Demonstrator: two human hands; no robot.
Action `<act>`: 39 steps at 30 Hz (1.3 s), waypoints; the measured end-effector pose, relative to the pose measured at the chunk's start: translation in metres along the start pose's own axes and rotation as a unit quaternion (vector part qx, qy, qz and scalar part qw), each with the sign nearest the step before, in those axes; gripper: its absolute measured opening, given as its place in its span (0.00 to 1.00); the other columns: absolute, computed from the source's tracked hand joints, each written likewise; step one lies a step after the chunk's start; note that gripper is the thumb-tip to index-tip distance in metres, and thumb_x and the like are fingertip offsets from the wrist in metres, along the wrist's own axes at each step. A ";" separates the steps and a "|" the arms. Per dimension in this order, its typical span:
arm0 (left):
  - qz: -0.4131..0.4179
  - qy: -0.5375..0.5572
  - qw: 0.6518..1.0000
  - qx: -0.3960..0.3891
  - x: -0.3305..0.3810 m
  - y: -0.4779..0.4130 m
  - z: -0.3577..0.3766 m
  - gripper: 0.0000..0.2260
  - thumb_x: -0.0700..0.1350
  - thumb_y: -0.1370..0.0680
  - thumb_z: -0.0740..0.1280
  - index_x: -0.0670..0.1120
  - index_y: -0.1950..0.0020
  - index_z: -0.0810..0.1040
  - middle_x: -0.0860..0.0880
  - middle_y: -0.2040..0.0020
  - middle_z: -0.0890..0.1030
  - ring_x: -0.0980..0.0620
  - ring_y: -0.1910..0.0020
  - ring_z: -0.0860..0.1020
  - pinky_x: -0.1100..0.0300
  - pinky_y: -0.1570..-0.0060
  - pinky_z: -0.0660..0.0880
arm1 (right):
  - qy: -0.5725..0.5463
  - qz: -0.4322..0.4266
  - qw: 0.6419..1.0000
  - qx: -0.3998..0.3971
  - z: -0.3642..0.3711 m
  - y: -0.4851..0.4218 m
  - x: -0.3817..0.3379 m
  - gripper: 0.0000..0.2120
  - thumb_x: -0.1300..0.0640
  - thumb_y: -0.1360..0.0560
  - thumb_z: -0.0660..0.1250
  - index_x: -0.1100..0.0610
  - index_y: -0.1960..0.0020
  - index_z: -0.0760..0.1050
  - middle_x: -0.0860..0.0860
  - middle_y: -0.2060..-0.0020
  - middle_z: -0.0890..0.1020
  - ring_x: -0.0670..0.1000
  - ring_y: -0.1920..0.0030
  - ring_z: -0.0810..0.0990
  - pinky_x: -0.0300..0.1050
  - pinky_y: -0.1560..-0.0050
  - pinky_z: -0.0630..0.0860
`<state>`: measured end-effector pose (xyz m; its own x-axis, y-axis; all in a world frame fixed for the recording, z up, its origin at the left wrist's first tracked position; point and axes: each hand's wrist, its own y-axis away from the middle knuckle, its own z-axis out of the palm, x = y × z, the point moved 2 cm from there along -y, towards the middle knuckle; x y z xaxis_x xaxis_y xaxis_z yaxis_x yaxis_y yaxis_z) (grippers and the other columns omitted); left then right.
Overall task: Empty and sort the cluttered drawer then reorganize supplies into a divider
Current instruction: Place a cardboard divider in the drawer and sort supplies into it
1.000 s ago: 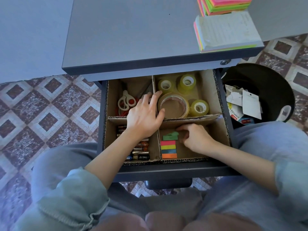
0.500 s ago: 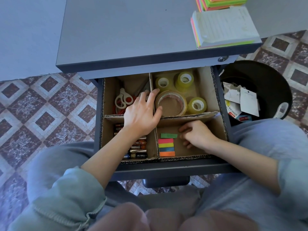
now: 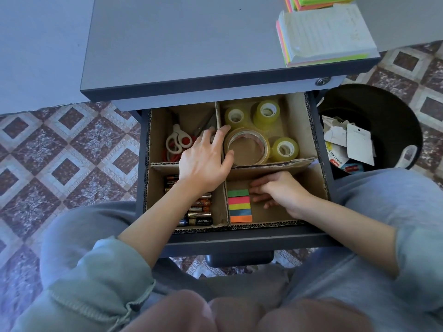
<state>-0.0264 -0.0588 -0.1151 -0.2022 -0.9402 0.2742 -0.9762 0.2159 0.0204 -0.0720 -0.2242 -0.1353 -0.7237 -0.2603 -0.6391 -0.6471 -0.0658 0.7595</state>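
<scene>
Green tab (image 3: pixel 238 193) now squared against coloured tabs (image 3: pixel 240 209), divider (image 3: pixel 271 164) 5 o'clock cell; right hand (image 3: pixel 280 191) flat beside, empty; left hand (image 3: pixel 203 166) splayed, pressing divider centre.

head cam | faces steeply down | close over open drawer (image 3: pixel 239 238)

Rough corrugated cardboard divider (image 3: pixel 271 164), glossy clear plastic tape rolls (image 3: pixel 248 149), matt grey desk top (image 3: pixel 191 44).
</scene>
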 end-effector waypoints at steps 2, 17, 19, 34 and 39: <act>0.000 -0.003 1.000 0.000 0.000 0.000 0.000 0.26 0.56 0.24 0.50 0.50 0.27 0.61 0.45 0.36 0.72 0.47 0.43 0.75 0.59 0.65 0.69 | 0.002 0.000 1.000 -0.001 0.000 0.000 -0.001 0.11 0.67 0.23 0.62 0.63 0.42 0.76 0.57 0.50 0.82 0.49 0.61 0.81 0.34 0.75 0.73; -0.001 -0.010 1.000 -0.001 0.001 0.000 -0.001 0.23 0.55 0.21 0.53 0.51 0.27 0.60 0.46 0.37 0.72 0.46 0.45 0.75 0.59 0.65 0.66 | 0.329 -0.102 0.929 -0.135 0.018 -0.003 -0.015 0.20 0.67 0.22 0.57 0.53 0.32 0.69 0.49 0.49 0.79 0.45 0.56 0.74 0.26 0.62 0.68; -0.001 -0.008 1.000 -0.001 0.001 0.000 -0.001 0.22 0.54 0.20 0.55 0.51 0.27 0.60 0.46 0.37 0.72 0.46 0.45 0.75 0.59 0.65 0.66 | 0.311 -0.081 0.937 -0.136 0.020 -0.005 -0.014 0.19 0.66 0.22 0.55 0.53 0.34 0.69 0.48 0.62 0.75 0.45 0.66 0.71 0.30 0.74 0.66; -0.006 -0.005 1.000 0.003 0.002 0.000 -0.001 0.22 0.53 0.20 0.55 0.51 0.27 0.60 0.46 0.37 0.73 0.46 0.43 0.74 0.58 0.63 0.66 | 0.229 -0.039 0.972 -0.036 -0.006 -0.008 -0.008 0.13 0.63 0.21 0.57 0.62 0.40 0.75 0.59 0.48 0.81 0.49 0.64 0.76 0.38 0.71 0.71; -0.002 -0.004 1.000 0.004 0.002 0.000 0.000 0.22 0.53 0.20 0.55 0.51 0.27 0.60 0.45 0.38 0.73 0.46 0.45 0.75 0.58 0.64 0.68 | 0.172 -0.010 0.984 -0.050 -0.001 -0.011 -0.007 0.12 0.64 0.21 0.57 0.64 0.42 0.75 0.56 0.47 0.80 0.48 0.64 0.77 0.36 0.73 0.70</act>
<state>-0.0263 -0.0602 -0.1144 -0.1982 -0.9434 0.2660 -0.9778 0.2092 0.0133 -0.0602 -0.2224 -0.1390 -0.5760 -0.5672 -0.5886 -0.6212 -0.1642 0.7662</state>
